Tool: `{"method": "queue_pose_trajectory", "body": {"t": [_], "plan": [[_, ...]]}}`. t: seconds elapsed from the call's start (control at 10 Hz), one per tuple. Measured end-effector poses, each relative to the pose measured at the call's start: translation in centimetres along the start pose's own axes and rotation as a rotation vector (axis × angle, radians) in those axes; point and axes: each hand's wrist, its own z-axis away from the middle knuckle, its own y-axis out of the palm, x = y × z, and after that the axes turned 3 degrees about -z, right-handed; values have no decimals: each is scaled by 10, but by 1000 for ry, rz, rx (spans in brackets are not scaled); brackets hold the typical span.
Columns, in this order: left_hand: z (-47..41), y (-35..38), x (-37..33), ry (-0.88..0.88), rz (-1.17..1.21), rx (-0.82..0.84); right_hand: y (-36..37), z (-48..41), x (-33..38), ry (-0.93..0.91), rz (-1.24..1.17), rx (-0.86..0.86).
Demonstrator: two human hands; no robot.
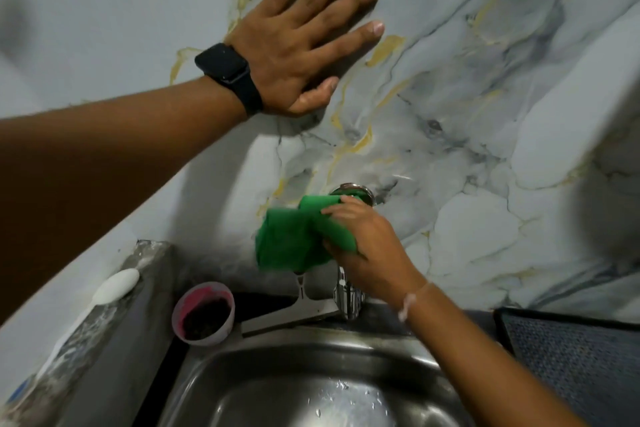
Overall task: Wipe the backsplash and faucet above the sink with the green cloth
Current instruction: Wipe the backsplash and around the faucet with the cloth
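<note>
My right hand [367,239] grips the green cloth [294,236] and holds it bunched around the chrome faucet [348,298], just below the faucet's round wall mount [353,191]. The cloth hides most of the faucet body; only its lower spout shows. My left hand [298,35] lies flat with spread fingers on the marble-patterned backsplash [485,114], up and left of the faucet. It holds nothing, and a black watch is on that wrist.
Below is a wet steel sink [311,392]. A pink cup [204,314] with dark contents stands at its back left corner. A white soap-like piece [116,286] rests on the grey ledge at left. A dark mat [571,357] lies at right.
</note>
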Motion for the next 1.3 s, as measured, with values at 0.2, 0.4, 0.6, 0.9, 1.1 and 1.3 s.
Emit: {"method": "queue_pose_trajectory", "body": {"t": [0.2,0.4,0.6,0.9,1.1,1.3], "plan": [[-1,-3,-2,0,6,18,48,97,-2,-381,307,47],[-3,-2,-4,-3,-1,22,56,80,41,583,-1292,-666],[-3,-4,-3,4,3,24,41,59,49,1063,-1910,-716],[-2,-3,-2,-3,-11,41,17,18,-6,1284,-1783,77],[-3,-2,-3,-5,-6,66,2,1,-13,1312,-1695,-84],[1,2,-6,-15,41,61,7,-11,33,1054,-1143,-495]]}}
